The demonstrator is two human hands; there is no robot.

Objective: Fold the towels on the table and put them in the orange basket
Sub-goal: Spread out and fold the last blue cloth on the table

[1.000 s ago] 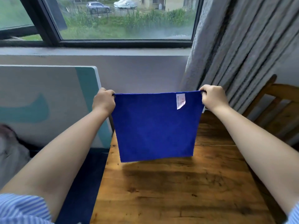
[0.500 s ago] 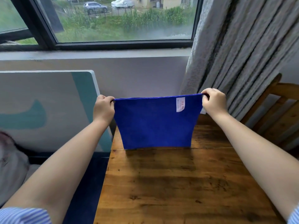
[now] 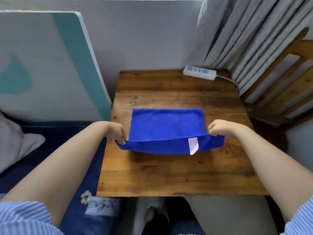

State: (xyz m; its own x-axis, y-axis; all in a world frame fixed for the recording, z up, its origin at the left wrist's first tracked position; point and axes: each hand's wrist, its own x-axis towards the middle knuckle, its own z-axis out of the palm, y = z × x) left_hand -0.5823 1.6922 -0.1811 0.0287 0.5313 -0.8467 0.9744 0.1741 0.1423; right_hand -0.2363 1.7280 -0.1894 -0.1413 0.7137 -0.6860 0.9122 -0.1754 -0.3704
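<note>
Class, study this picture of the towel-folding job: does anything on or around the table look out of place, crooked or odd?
Nothing looks damaged or spilled. Two oddities: a white power strip lies askew on the table's far edge, and no orange basket is in view. The blue towel lies square, both hands pinching its near corners.

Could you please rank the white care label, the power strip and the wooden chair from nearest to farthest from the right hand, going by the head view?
From the right hand:
1. White care label, just inward of it, on the blue towel's held edge.
2. Power strip, at the table's far right corner.
3. Wooden chair, beyond the table's right side.
</note>
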